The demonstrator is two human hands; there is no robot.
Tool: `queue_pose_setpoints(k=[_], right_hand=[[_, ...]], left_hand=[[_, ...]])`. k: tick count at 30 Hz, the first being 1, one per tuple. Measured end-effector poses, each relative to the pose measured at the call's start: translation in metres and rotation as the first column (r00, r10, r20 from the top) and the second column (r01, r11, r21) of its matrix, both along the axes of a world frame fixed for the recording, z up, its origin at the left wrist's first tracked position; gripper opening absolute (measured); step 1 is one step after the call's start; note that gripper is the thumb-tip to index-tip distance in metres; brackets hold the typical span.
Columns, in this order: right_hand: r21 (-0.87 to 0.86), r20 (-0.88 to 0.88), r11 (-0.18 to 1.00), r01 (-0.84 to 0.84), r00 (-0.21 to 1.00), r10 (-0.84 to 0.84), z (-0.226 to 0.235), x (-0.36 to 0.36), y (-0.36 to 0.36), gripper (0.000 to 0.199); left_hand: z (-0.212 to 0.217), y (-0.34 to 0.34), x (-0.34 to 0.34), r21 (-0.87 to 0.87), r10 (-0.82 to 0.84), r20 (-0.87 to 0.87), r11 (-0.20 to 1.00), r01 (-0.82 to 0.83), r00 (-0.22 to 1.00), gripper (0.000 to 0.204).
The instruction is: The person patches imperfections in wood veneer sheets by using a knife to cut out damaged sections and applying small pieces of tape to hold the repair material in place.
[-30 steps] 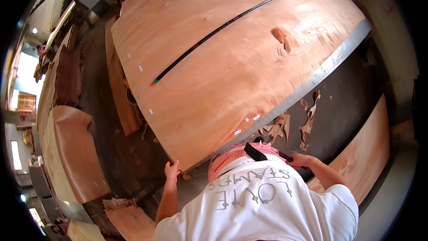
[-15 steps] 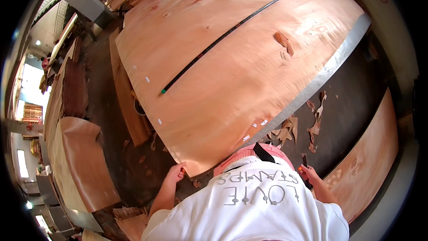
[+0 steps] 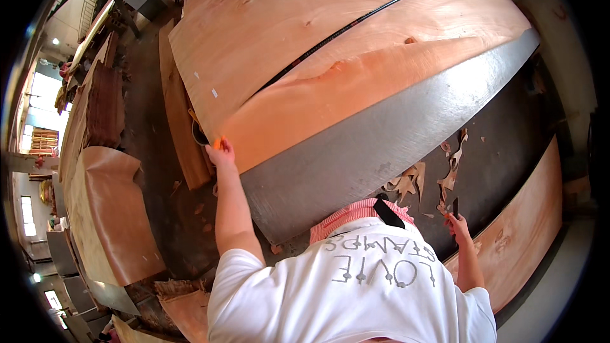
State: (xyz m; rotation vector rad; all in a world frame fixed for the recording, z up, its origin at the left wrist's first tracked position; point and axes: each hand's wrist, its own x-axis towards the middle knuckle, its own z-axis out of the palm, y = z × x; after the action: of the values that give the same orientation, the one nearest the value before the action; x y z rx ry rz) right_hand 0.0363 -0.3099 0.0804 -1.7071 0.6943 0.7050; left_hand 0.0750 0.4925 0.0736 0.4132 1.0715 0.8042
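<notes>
A large sheet of thin pinkish-brown wood veneer (image 3: 248, 44) covers most of a grey metal tabletop (image 3: 356, 165). Its near edge is lifted and folded back as a long orange-toned flap (image 3: 330, 111). My left hand (image 3: 221, 154), with orange on a fingertip, is closed on the veneer at the left end of this fold. Across the sheet lies a long black rod (image 3: 365, 18), its near end hidden beneath the flap. Off to the right, past the table's front edge, my right hand (image 3: 460, 230) grips a dark-bladed knife (image 3: 455, 207), apart from the veneer.
Torn veneer scraps (image 3: 406, 183) litter the dark floor in front of the table. A wide veneer sheet (image 3: 518, 241) lies at the lower right. Stacked veneer (image 3: 105, 111) and a curled brown sheet (image 3: 117, 216) stand on the left, beyond a narrow strip (image 3: 175, 108) beside the table.
My left hand has moved forward and left, folding the veneer's near edge back over the sheet and uncovering grey metal. The rod's near end became covered. My right hand has moved slightly outward with the knife.
</notes>
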Motion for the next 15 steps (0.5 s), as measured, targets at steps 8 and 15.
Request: queue_pose_setpoints(k=[8, 15], right_hand=[[-0.633, 0.253, 0.772, -0.052, 0.929, 0.27, -0.038, 0.037, -0.068, 0.01], [-0.778, 0.106, 0.612, -0.142, 0.931, 0.35, 0.003, 0.068, -0.048, 0.02]], left_hand=[[0.011, -0.139, 0.086, 0.4, -0.74, -0.124, 0.573, 0.716, 0.661, 0.034], [0.013, -0.249, 0.087, 0.154, -0.916, -0.372, -0.22, 0.963, -0.15, 0.034]])
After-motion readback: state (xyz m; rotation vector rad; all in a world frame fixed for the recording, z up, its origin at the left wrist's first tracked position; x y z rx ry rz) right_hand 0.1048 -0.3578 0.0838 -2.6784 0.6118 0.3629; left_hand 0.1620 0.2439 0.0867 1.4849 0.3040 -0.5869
